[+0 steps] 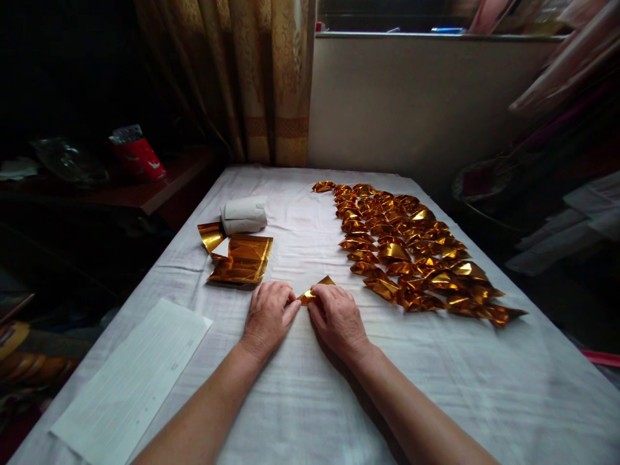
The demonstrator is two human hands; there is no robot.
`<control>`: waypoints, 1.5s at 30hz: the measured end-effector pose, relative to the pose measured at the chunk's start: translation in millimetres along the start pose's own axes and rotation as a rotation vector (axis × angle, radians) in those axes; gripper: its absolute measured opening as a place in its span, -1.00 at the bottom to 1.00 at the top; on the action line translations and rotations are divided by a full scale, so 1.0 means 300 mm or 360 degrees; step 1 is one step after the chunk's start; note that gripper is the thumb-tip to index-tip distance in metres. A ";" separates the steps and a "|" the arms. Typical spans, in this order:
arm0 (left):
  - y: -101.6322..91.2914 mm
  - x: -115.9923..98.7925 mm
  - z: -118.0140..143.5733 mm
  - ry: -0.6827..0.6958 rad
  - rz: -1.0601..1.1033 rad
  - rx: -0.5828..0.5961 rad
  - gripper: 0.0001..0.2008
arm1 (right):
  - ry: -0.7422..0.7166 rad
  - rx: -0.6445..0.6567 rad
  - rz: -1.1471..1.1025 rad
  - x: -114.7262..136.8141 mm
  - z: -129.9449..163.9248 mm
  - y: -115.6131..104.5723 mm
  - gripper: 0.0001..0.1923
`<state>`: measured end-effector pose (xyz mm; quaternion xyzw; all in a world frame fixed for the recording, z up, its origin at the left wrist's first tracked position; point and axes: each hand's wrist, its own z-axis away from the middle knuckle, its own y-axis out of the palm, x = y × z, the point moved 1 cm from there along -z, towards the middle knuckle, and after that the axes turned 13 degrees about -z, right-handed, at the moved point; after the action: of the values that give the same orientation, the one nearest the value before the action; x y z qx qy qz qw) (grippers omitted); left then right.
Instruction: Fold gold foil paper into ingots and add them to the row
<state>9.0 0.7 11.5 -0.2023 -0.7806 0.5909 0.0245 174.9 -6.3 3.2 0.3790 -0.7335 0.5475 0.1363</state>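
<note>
Between my two hands a small piece of gold foil paper (pixel 307 297) lies low over the white cloth, partly folded, one pointed corner rising behind my right fingers. My left hand (pixel 269 316) has its thumb and fingers closed at the foil's left end. At the other end my right hand (pixel 338 318) pinches it, covering much of the piece. Left of my left hand rests a stack of flat gold foil sheets (pixel 245 258). Several rows of folded gold foil pieces (pixel 392 250), shaped like ingots, spread over the right side.
A white tissue roll (pixel 243 214) sits behind the foil stack. Lined paper (pixel 133 381) lies at the front left of the cloth-covered table (pixel 436 400). Beyond the left edge, a red container (pixel 140 158) stands on a dark side table. A curtain (pixel 261 77) hangs behind.
</note>
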 end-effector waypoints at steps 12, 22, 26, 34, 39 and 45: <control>0.020 -0.006 -0.010 -0.0147 -0.0003 0.0024 -0.95 | 0.0007 0.0043 0.0060 0.009 -0.002 0.009 -0.88; 0.018 0.005 -0.019 -0.0194 0.0058 0.0113 -0.96 | 0.0219 -0.0028 -0.0040 0.015 -0.029 0.021 -0.89; 0.018 0.012 -0.021 -0.0191 0.0077 0.0127 -0.91 | 0.0203 -0.0019 -0.0227 -0.023 -0.022 0.016 -0.91; 0.016 0.004 -0.005 -0.0101 0.0039 0.0050 -0.85 | 0.0133 -0.0055 -0.0369 -0.055 -0.014 0.019 -0.90; 0.001 -0.034 0.015 0.0153 -0.0073 -0.0119 -0.87 | 0.0055 -0.0130 -0.0422 -0.059 -0.007 0.027 -0.91; -0.001 -0.039 0.007 0.0321 -0.0198 -0.0124 -0.90 | 0.0077 -0.0228 -0.0306 -0.110 0.002 -0.020 -0.75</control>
<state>19.2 -5.2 13.5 -0.2127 -0.8075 0.5342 0.1318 201.5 6.0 -13.0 0.4237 -0.7275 0.4870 0.2325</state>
